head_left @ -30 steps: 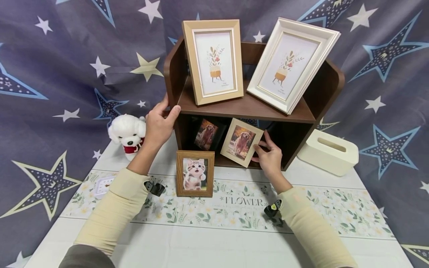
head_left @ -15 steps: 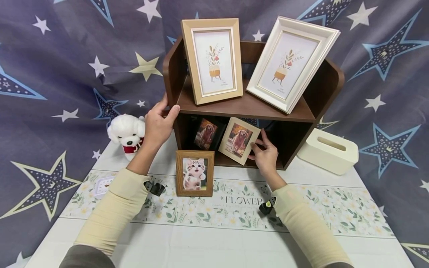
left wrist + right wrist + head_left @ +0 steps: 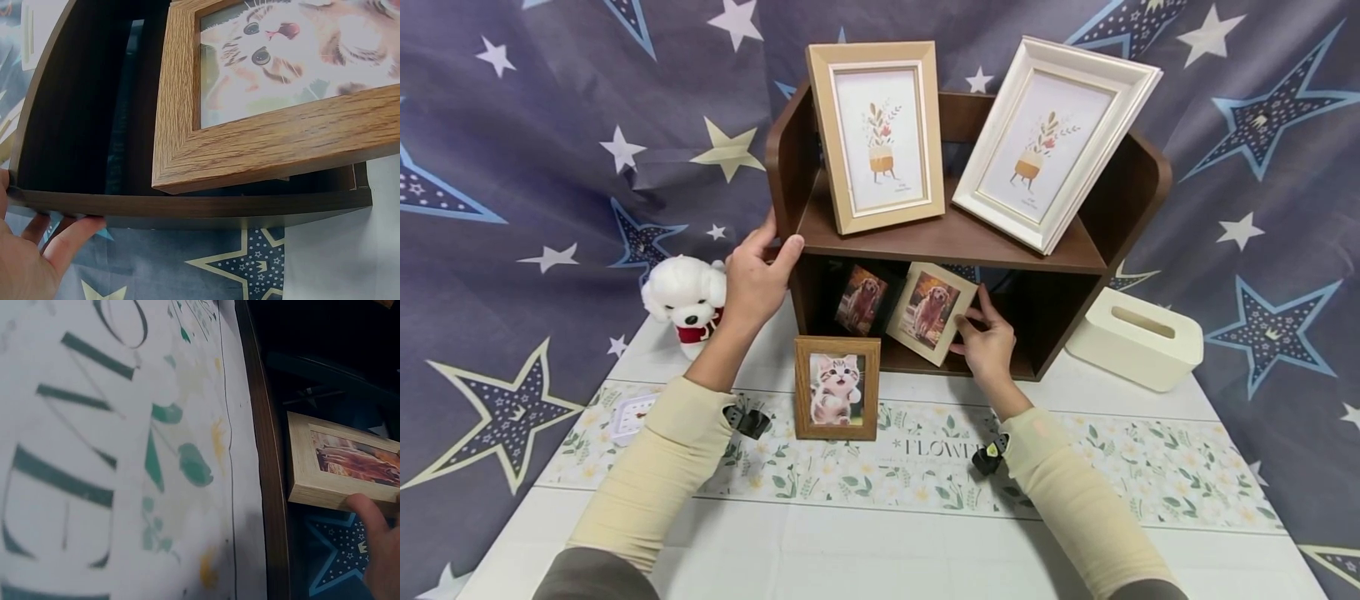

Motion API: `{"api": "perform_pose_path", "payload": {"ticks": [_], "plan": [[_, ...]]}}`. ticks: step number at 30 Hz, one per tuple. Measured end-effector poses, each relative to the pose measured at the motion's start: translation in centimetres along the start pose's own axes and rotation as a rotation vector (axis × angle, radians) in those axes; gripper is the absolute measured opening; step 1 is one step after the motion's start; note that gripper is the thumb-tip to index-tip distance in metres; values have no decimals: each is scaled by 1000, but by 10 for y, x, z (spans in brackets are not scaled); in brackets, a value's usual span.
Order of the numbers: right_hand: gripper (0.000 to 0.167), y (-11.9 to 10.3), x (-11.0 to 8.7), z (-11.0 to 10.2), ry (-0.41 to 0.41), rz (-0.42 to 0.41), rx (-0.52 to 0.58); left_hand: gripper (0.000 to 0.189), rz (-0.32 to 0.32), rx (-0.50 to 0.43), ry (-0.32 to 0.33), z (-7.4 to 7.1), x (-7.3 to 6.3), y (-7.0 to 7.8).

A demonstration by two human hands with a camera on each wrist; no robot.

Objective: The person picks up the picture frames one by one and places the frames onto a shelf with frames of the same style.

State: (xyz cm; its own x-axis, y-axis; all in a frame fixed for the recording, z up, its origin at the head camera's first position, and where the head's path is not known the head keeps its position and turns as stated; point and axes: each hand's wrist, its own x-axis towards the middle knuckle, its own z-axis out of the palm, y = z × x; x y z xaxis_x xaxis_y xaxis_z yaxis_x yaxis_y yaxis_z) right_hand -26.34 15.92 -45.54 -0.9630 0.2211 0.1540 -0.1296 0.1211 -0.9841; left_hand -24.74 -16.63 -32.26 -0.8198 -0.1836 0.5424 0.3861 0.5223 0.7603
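My left hand (image 3: 758, 279) grips the left side panel of a dark brown two-tier shelf (image 3: 955, 243), thumb in front. In the left wrist view, the fingers (image 3: 69, 244) lie against the panel's edge. My right hand (image 3: 988, 342) pinches the right edge of a pale wooden photo frame (image 3: 908, 327) with a dog picture, tilted inside the lower compartment. Its thumb (image 3: 369, 512) presses the frame's edge in the right wrist view. To its left in the same compartment is a dark frame (image 3: 859, 300) with a similar dog picture. A brown wooden frame (image 3: 802, 392) with a kitten picture stands before the shelf.
On the upper tier lean a tan frame (image 3: 838, 142) and a tilted silver-white frame (image 3: 992, 137). A plush white dog (image 3: 681, 287) and a small white clock (image 3: 625, 417) are at the left. A cream tissue box (image 3: 1138, 354) stands right of the shelf.
My right hand has moved left, carrying the pale dog photo frame closer to the dark frame. The left hand stays on the shelf's side.
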Motion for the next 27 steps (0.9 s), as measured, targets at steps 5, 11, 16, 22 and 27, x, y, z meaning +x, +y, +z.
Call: {"api": "perform_pose_path", "payload": {"ticks": [5, 11, 16, 22, 27], "plan": [[69, 0, 0, 3, 16, 3, 11, 53, 2, -2, -3, 0, 0, 0], [69, 2, 1, 6, 28, 7, 6, 53, 1, -3, -3, 0, 0, -1], [69, 2, 0, 9, 31, 4, -8, 52, 5, -3, -2, -1, 0, -1], [69, 2, 0, 10, 30, 12, -15, 53, 1, 6, -2, -3, 0, -1], [69, 1, 0, 11, 42, 28, -6, 53, -15, -4, -16, -3, 0, -1]]}}
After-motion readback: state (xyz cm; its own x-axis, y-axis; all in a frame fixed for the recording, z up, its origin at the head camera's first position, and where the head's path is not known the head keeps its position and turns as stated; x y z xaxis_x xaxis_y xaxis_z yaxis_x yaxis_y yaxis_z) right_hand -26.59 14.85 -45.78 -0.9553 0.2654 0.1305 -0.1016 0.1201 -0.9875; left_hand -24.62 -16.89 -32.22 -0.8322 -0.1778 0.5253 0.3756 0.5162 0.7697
